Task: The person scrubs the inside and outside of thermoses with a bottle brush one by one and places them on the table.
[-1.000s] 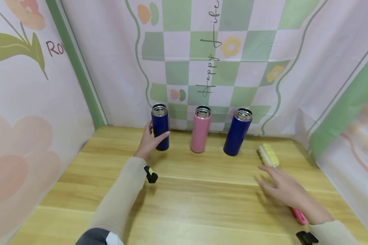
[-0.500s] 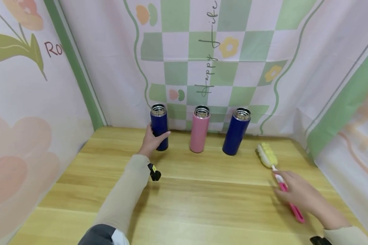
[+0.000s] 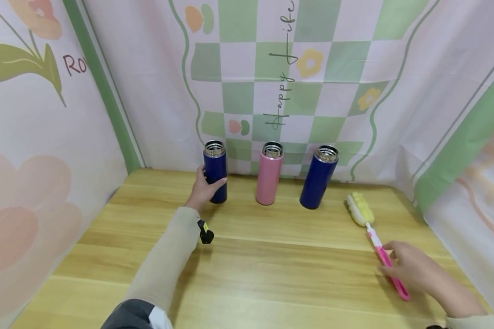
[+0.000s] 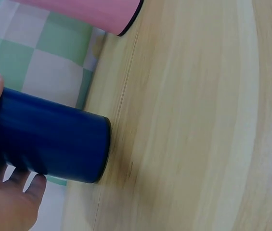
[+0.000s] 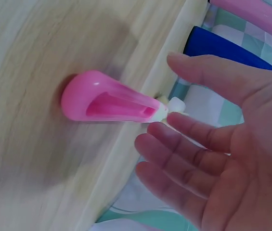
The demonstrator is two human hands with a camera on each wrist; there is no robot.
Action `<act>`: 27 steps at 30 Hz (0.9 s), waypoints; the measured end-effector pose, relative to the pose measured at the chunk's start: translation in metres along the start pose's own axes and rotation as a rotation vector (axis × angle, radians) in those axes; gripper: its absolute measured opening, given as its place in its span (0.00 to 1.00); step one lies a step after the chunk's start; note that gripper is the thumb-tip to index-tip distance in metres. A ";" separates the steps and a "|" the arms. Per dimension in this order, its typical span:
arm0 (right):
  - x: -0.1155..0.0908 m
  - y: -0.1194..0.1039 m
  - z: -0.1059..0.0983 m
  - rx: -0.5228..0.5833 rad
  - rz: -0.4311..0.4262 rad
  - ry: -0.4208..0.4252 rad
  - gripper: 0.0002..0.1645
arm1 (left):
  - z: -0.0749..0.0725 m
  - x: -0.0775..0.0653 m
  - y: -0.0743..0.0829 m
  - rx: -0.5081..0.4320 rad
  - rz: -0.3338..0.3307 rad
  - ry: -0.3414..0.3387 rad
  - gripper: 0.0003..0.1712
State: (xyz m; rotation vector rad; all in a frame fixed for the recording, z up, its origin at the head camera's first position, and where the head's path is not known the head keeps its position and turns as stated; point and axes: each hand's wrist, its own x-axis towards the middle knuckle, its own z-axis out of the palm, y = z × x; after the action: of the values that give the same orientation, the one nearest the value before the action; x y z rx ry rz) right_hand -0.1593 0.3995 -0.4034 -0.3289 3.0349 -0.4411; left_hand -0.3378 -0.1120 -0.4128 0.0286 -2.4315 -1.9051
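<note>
A dark blue bottle (image 3: 216, 171), lidless with a steel neck, stands upright at the left of a row. My left hand (image 3: 203, 189) grips it, thumb on the near side and fingers round the far side; the left wrist view also shows the bottle (image 4: 49, 134) between thumb and fingers. On the table at the right lies a bottle brush (image 3: 382, 249) with a yellow and white sponge head and a pink looped handle (image 5: 111, 98). My right hand (image 3: 416, 265) hovers by that handle, fingers relaxed and thumb apart, holding nothing.
A pink bottle (image 3: 269, 176) and a second dark blue bottle (image 3: 318, 180), both lidless, stand in the row along the back of the wooden table (image 3: 271, 274). Behind them hangs a checked green and white curtain (image 3: 271, 96).
My right hand has moved back and to the right, from near the brush's head down to its pink handle, uncovering more of the brush. The left hand keeps its hold on the blue bottle.
</note>
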 end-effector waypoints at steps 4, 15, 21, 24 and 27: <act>-0.002 0.001 0.002 0.031 0.089 -0.074 0.33 | -0.001 -0.004 0.002 -0.004 -0.008 -0.006 0.54; -0.009 0.006 0.009 0.075 0.166 -0.111 0.25 | 0.000 -0.011 0.004 -0.028 -0.007 0.012 0.54; -0.009 0.010 0.009 0.065 0.172 -0.105 0.21 | -0.002 -0.014 0.004 -0.031 -0.005 0.014 0.54; -0.009 0.012 0.010 0.057 0.171 -0.100 0.19 | -0.003 -0.015 0.002 -0.030 0.005 0.016 0.54; -0.009 0.014 0.010 0.067 0.172 -0.099 0.17 | -0.005 -0.017 0.000 -0.033 0.007 0.024 0.54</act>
State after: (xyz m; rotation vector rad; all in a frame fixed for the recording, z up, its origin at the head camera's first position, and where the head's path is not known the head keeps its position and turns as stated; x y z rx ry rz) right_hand -0.1529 0.4119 -0.4171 -0.0829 2.9122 -0.4973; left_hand -0.3208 -0.1155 -0.4117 0.0407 -2.3819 -1.9297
